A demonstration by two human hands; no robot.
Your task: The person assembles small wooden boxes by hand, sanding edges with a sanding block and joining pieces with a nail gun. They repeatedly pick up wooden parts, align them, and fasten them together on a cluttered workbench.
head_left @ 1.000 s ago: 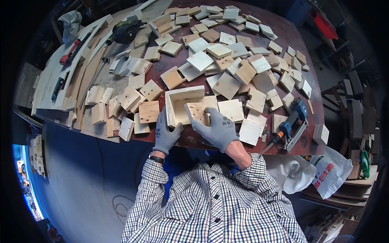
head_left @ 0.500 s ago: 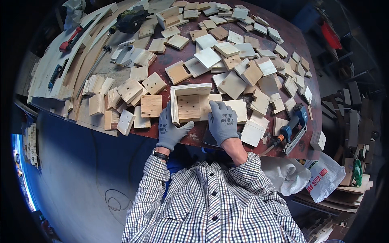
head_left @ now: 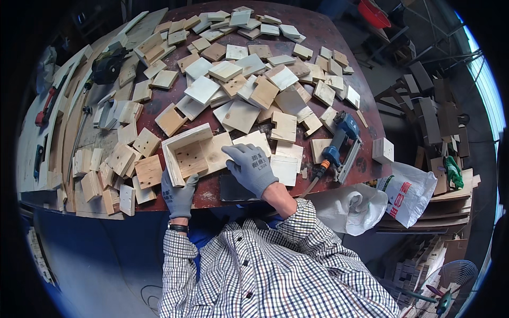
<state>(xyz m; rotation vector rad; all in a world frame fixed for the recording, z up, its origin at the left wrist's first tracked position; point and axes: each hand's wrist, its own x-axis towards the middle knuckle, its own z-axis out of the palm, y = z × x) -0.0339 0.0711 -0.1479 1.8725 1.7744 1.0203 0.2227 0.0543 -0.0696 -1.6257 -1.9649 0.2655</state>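
An open-sided wooden box (head_left: 192,155), made of plywood walls and a board with drilled holes, stands near the table's front edge. My left hand (head_left: 179,197), in a grey knit glove, is closed on its lower left corner, the thumb along the front. A pale wooden board (head_left: 217,155) reaches out from the box's right side. At the right end of that board is my gloved right hand (head_left: 252,168), its fingers apart and pointing left; I see nothing held in it. A blue nail gun (head_left: 342,139) with an orange hose fitting lies to its right.
Many loose wooden blocks (head_left: 243,114) are spread over the dark red table (head_left: 159,108). A black power tool (head_left: 108,66) and a red-handled tool (head_left: 47,106) lie at the left on long boards. White plastic bags (head_left: 405,193) hang by the right front edge.
The view has turned right, so the table appears shifted left. My right hand has drawn away from the box toward the right along the board. My left hand keeps its grip on the box.
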